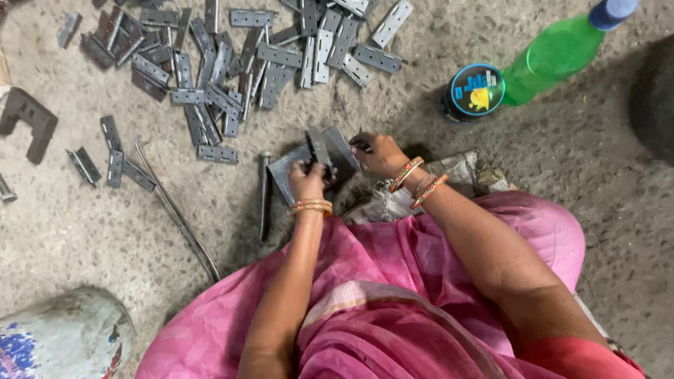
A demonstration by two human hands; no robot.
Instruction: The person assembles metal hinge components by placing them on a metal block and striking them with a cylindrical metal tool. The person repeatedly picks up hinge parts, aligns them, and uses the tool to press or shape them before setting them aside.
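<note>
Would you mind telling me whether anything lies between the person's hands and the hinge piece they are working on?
Nothing visible does: the left hand already grips the hinge piece on the metal plate, and the right hand touches its far side.

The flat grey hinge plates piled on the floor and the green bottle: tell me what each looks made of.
Flat grey hinge plates: likely steel, dull unpainted finish, thin stamped strips with punched screw holes. Green bottle with blue cap: probably plastic, translucent and glossy, light glowing through its body.

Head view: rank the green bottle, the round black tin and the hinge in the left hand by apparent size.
1. green bottle, partly cut off by the frame.
2. round black tin.
3. hinge, partly covered by the left hand; unsure against the tin.
</note>
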